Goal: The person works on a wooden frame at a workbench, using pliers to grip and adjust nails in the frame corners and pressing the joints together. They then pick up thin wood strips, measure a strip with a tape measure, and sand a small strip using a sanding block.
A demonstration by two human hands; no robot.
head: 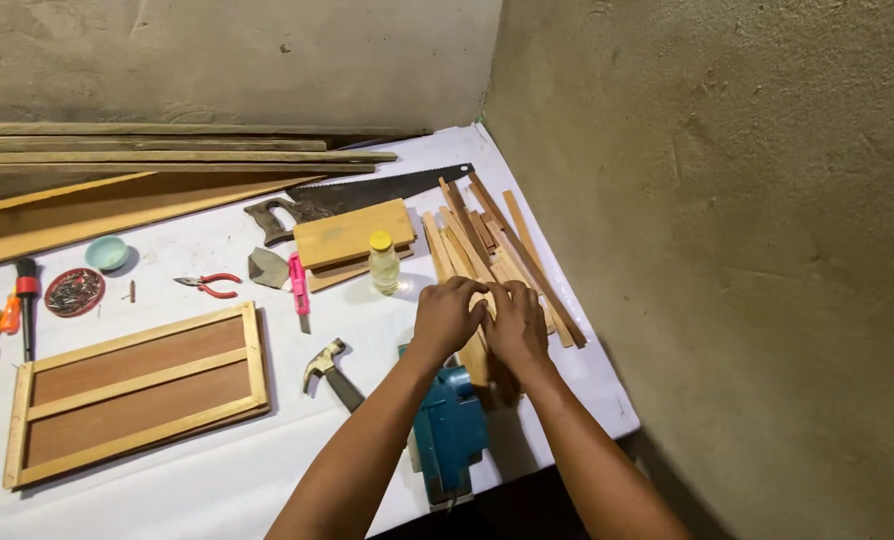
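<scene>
My left hand (447, 315) and my right hand (517, 322) lie side by side on a pile of thin wooden strips (487, 245) at the right end of the white-covered table (217, 480). Both hands have their fingers curled over the strips near the pile's front end. Whether either hand truly grips a strip is hidden by the fingers. A blue power tool (449, 430) sits just below my left wrist, partly under my forearm.
A hand saw (367, 192), small wooden boards (352, 235), a clear bottle with a yellow cap (383, 263), a pink utility knife (299, 285), red pliers (207, 285), a hammer (329, 372), a framed wooden panel (137, 390), two small bowls and long planks (167, 155) lie leftward. Walls close the back and right.
</scene>
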